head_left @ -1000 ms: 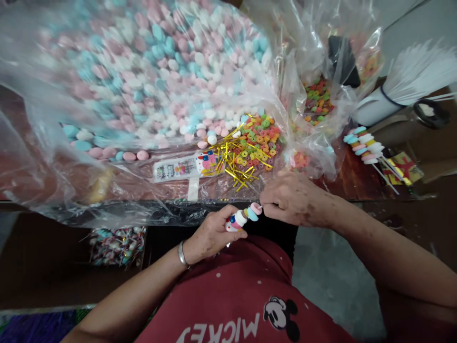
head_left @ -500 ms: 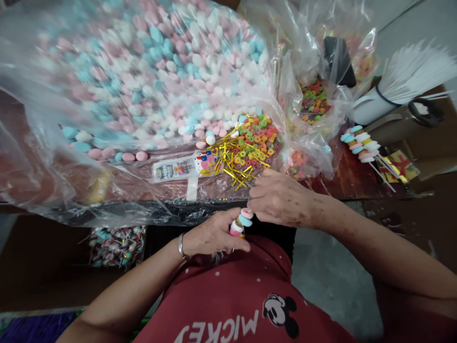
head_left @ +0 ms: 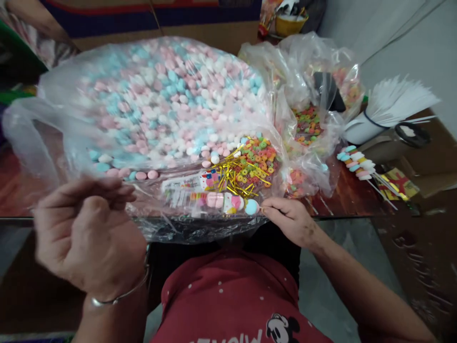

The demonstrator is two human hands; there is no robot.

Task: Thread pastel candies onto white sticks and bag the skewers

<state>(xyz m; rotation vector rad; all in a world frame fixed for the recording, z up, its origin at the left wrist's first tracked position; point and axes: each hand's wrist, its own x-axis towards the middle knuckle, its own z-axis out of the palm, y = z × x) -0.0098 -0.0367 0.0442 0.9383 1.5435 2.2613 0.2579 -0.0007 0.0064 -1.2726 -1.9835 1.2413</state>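
Observation:
My right hand [head_left: 291, 221] pinches one end of a bagged marshmallow skewer [head_left: 215, 200] at the table's front edge. Pink and blue marshmallows show through its clear printed bag. Off to the left, my left hand [head_left: 93, 233] is raised, palm up, with loosely bent fingers; motion blurs it and nothing shows in it. Just behind the skewer lie flat printed bags [head_left: 182, 184], gold twist ties [head_left: 228, 177] and a heap of ring-shaped candies [head_left: 259, 159]. A big clear plastic bag [head_left: 53, 109] of pink, blue and white marshmallows [head_left: 171, 100] spreads behind them.
Clear bags [head_left: 294, 62] of candy rings stand at the back right, with a dark scoop-like object [head_left: 330, 90]. Farther right are a cup [head_left: 366, 126] of white sticks, a dark-lidded container [head_left: 412, 136] and finished skewers [head_left: 357, 163]. Another person's arm [head_left: 37, 21] shows at the upper left.
The skewer has moved up from my lap to the table edge, now lying sideways in my right hand. My left hand has let go of it and swung left. The view has tilted up.

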